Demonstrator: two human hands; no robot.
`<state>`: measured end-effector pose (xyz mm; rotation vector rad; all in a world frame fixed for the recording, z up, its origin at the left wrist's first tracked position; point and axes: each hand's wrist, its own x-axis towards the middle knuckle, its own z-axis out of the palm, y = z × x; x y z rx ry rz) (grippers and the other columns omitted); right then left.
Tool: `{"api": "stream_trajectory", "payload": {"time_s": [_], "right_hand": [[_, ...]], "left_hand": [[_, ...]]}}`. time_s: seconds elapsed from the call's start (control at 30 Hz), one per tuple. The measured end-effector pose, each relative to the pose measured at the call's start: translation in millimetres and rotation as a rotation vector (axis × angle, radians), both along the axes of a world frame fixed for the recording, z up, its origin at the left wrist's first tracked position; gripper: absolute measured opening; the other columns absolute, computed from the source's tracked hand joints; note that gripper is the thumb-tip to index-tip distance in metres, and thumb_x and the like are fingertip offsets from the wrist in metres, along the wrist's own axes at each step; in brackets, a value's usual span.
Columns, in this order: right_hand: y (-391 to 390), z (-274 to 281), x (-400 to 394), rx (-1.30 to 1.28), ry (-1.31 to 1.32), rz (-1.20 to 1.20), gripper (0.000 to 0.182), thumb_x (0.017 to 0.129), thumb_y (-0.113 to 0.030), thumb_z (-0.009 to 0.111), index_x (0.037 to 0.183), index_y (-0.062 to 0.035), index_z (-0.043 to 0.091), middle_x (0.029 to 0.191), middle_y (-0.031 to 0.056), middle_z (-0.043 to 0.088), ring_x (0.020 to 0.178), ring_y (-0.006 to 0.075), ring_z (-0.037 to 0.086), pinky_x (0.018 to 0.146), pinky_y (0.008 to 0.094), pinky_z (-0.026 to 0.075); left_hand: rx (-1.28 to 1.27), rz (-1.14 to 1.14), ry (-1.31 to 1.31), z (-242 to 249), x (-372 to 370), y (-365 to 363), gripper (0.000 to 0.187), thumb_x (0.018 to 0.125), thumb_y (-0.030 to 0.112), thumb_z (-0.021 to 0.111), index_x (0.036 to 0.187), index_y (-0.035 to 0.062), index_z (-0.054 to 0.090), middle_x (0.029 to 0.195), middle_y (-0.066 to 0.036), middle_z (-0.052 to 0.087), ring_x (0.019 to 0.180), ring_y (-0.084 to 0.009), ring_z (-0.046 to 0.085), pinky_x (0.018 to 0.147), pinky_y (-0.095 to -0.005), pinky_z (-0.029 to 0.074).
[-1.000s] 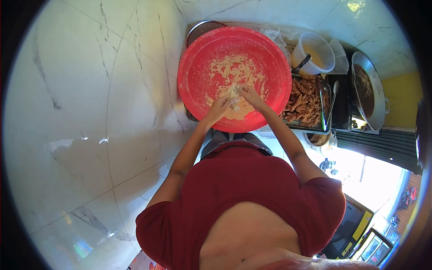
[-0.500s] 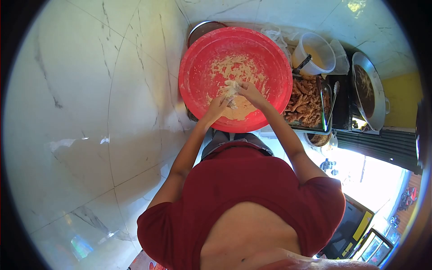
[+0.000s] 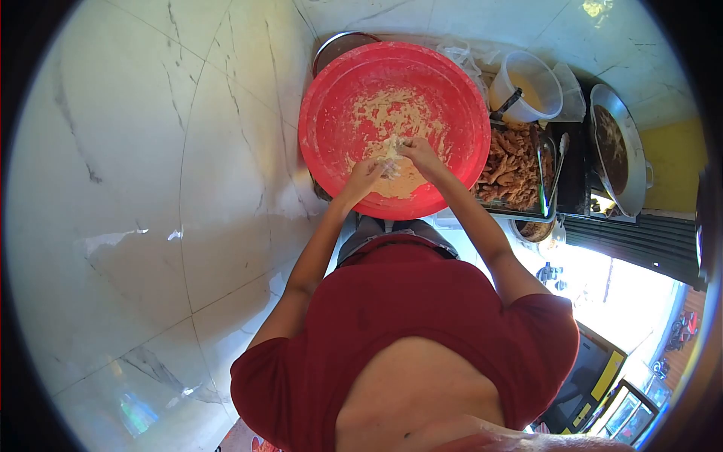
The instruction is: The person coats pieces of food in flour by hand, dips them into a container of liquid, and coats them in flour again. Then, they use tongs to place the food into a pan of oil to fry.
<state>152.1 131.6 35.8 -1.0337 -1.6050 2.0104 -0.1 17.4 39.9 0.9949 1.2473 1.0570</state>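
Observation:
A wide red plastic basin (image 3: 324,143) has pale flour (image 3: 410,181) over its bottom, with clumps stuck to the far part. Inside it, my left hand (image 3: 366,175) and my right hand (image 3: 419,153) are close together, fingers curled inward. Between them is a whitish, flour-coated piece of food (image 3: 391,153), gripped by the fingers of both hands. Flour covers my fingertips, and the exact shape of the piece is too small to make out.
Right of the basin, a glass tray (image 3: 544,177) holds a heap of brown food pieces (image 3: 514,169) with metal tongs (image 3: 559,162) beside it. Behind stands a white bucket (image 3: 553,87) of yellowish liquid. A large pan (image 3: 633,177) of dark oil sits farther right. Tiled wall (image 3: 151,188) is on the left.
My hands have shifted slightly over the flour, with the coated piece still between them. The other things stand where they were.

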Motion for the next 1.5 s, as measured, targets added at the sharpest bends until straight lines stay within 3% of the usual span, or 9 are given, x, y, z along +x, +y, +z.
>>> {"api": "stream_trajectory", "payload": {"time_s": [0.17,0.27,0.47,0.67,0.87,0.97,1.07,1.27,1.5], "right_hand": [[1.5,6.7,-2.0,0.064,0.065,0.004,0.022,0.08,-0.016,0.061,0.092,0.0018,0.065,0.08,0.0005,0.062,0.071,0.0072,0.052,0.064,0.0247,0.041],[16.5,-23.0,-4.4,0.187,-0.22,0.105,0.018,0.075,-0.016,0.065,0.083,0.0,0.066,0.072,0.0046,0.063,0.065,0.0096,0.055,0.058,0.0282,0.043],[28.3,-56.8,-26.5,0.653,-0.498,0.369,0.016,0.06,-0.011,0.073,0.068,-0.0015,0.062,0.057,0.0114,0.056,0.053,0.0173,0.053,0.052,0.0329,0.041],[11.5,-146.6,-38.4,1.077,-0.34,0.353,0.019,0.052,-0.007,0.077,0.057,-0.0015,0.06,0.053,0.0103,0.057,0.051,0.0229,0.058,0.05,0.0335,0.045],[9.5,-118.2,-40.3,0.627,-0.287,0.445,0.014,0.056,-0.007,0.073,0.062,-0.0002,0.062,0.059,0.015,0.059,0.052,0.0239,0.059,0.052,0.035,0.046],[-3.2,-92.4,-36.7,0.786,-0.38,0.63,0.009,0.061,-0.005,0.071,0.062,0.0002,0.063,0.056,0.0119,0.059,0.053,0.0188,0.06,0.051,0.0318,0.048],[8.4,-62.9,-40.2,0.333,-0.326,0.521,0.003,0.068,-0.002,0.067,0.066,0.0002,0.065,0.061,0.0076,0.062,0.06,0.0138,0.062,0.055,0.0285,0.05],[26.6,-32.8,-30.1,-0.036,-0.06,0.335,0.024,0.08,-0.004,0.061,0.102,0.0035,0.062,0.09,0.0067,0.066,0.077,0.0118,0.062,0.069,0.0245,0.049],[1.3,37.4,-17.9,0.136,0.097,0.194,0.029,0.085,-0.006,0.055,0.112,0.0019,0.059,0.101,0.0074,0.065,0.091,0.0133,0.06,0.08,0.0262,0.047]], "left_hand": [[-0.009,0.035,-0.012,6.5,2.7,-5.9,0.029,0.094,0.023,0.048,0.103,-0.0016,0.06,0.089,-0.004,0.064,0.083,-0.0083,0.056,0.076,-0.0248,0.046],[0.042,0.086,0.309,-35.7,-10.0,-9.5,0.029,0.094,0.023,0.048,0.104,-0.0017,0.06,0.093,-0.007,0.065,0.088,-0.0123,0.058,0.078,-0.0282,0.046],[0.169,0.384,0.878,15.0,-20.6,-25.6,0.029,0.091,0.025,0.051,0.106,0.0029,0.061,0.1,-0.014,0.065,0.094,-0.0256,0.061,0.081,-0.0345,0.046],[0.216,0.479,1.024,7.2,-16.5,-29.4,0.024,0.088,0.025,0.053,0.102,0.0081,0.063,0.092,-0.01,0.067,0.083,-0.0245,0.064,0.074,-0.0344,0.046],[0.23,0.534,0.948,7.2,-16.8,-29.0,0.022,0.085,0.023,0.056,0.1,0.0082,0.062,0.084,-0.01,0.066,0.074,-0.0257,0.063,0.071,-0.0364,0.045],[0.228,0.515,0.964,7.9,-17.1,-29.9,0.021,0.085,0.022,0.056,0.099,0.008,0.063,0.084,-0.01,0.066,0.073,-0.0257,0.063,0.07,-0.0365,0.045],[0.223,0.507,0.97,5.2,-19.3,-30.1,0.021,0.085,0.023,0.055,0.098,0.0079,0.063,0.085,-0.011,0.066,0.072,-0.0257,0.063,0.069,-0.0366,0.045],[0.201,0.273,0.935,5.7,-19.6,-30.6,0.026,0.089,0.027,0.051,0.097,0.006,0.063,0.084,-0.013,0.066,0.074,-0.0259,0.063,0.069,-0.0368,0.045],[0.094,0.136,0.168,-5.8,-0.6,-15.6,0.028,0.095,0.014,0.04,0.111,-0.0037,0.054,0.094,-0.007,0.061,0.087,-0.0115,0.056,0.079,-0.0257,0.044]]}}
